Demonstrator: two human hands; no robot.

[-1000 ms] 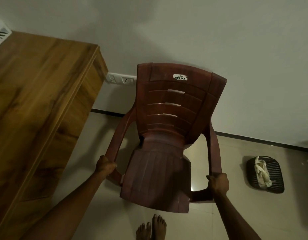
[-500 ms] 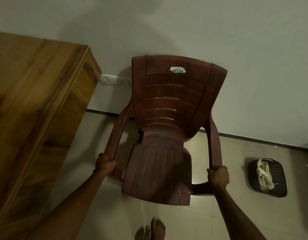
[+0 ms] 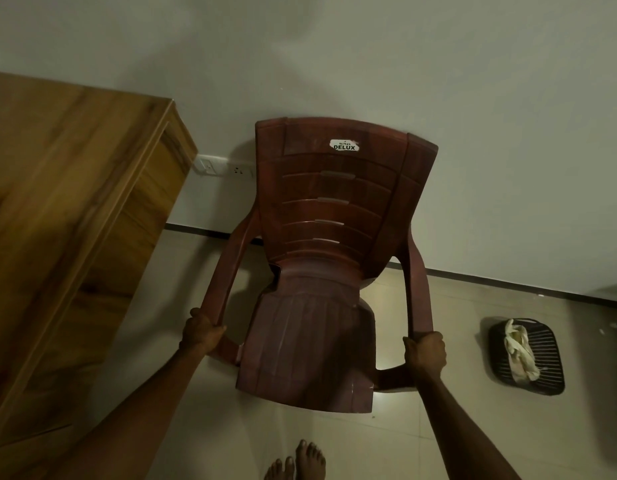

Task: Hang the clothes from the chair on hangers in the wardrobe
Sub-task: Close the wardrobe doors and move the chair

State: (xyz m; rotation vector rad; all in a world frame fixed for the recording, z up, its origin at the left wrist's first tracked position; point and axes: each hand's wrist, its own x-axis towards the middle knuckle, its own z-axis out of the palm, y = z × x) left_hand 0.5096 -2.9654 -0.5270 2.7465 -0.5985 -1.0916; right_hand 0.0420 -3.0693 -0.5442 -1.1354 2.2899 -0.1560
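Note:
A dark red plastic chair (image 3: pixel 321 278) with a white DELUX sticker on its backrest stands in front of me, its back close to the wall. No clothes lie on it. My left hand (image 3: pixel 200 333) grips the front end of the left armrest. My right hand (image 3: pixel 425 353) grips the front end of the right armrest. A wooden cabinet (image 3: pixel 68 220), perhaps the wardrobe, fills the left side; its inside is hidden.
A black slatted basket (image 3: pixel 546 358) with a pale cloth (image 3: pixel 518 355) in it lies on the tiled floor at the right. A white socket plate (image 3: pixel 224 168) sits on the wall behind the chair. My bare feet (image 3: pixel 298 460) show at the bottom.
The chair has moved away from me toward the wall, with both hands still gripping its armrests.

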